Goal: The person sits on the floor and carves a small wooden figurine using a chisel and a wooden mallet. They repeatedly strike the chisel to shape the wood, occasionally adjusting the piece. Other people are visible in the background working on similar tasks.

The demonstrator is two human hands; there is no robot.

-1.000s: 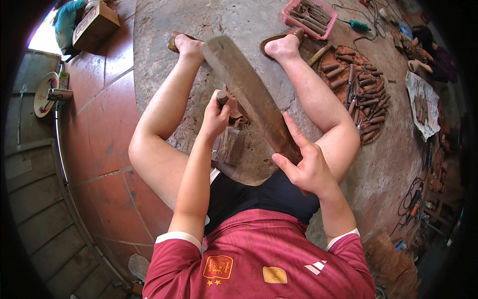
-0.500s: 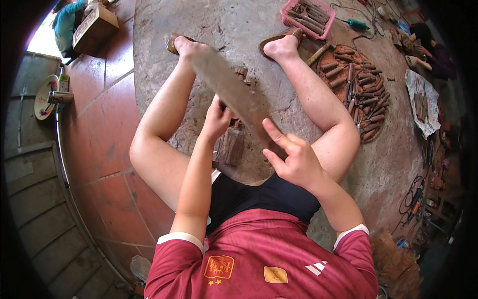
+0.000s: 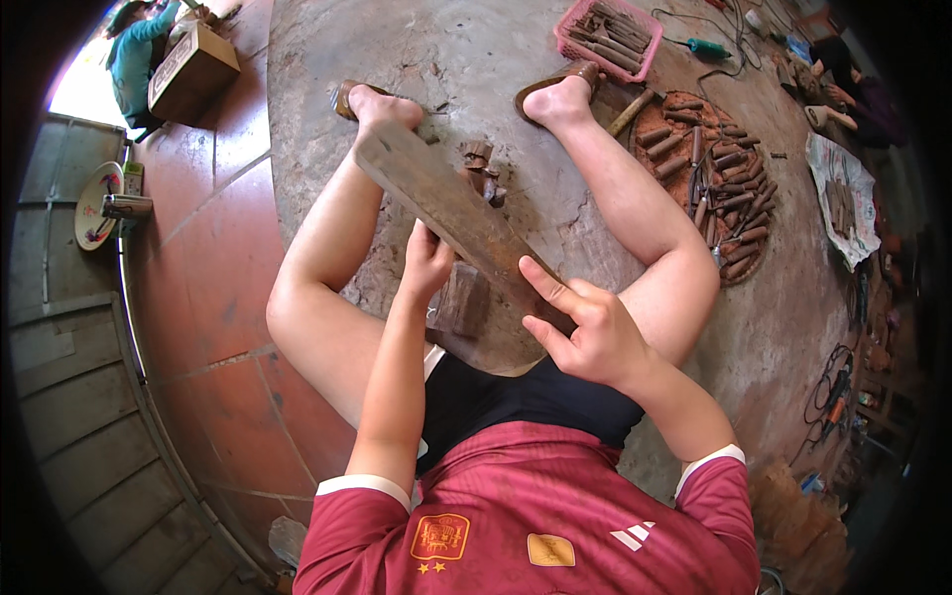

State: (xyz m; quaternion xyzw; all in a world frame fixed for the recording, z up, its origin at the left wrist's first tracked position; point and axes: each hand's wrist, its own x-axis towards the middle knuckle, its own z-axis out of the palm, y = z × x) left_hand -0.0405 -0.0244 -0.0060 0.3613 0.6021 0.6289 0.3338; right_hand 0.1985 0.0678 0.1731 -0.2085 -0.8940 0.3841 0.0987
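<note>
My right hand (image 3: 593, 332) is wrapped round the near end of a long, broad, brown-stained blade like a machete (image 3: 451, 213), its index finger laid along the flat. The blade slants away to the far left, ending near my left foot; its handle is hidden in the hand. My left hand (image 3: 426, 263) is closed just beside the blade's left edge, its fingertips partly covered; what it grips cannot be seen. Below the blade lies a dark wooden block (image 3: 461, 302) on the ground between my legs. Beyond it stands a brown wooden piece (image 3: 478, 157) with dark bits beside it.
A pink basket (image 3: 654, 61) of brown sticks stands at the far right. Nearer are a hammer (image 3: 630, 114) and a round pile of short wooden pieces (image 3: 739, 198). A white sack (image 3: 843, 213) lies further right. Another person (image 3: 134, 64) is by a cardboard box (image 3: 188, 79) at far left.
The blade's far end has swung slightly left and nearer, and its blur is gone. My left hand has come a little nearer to me. More of the person at far left shows.
</note>
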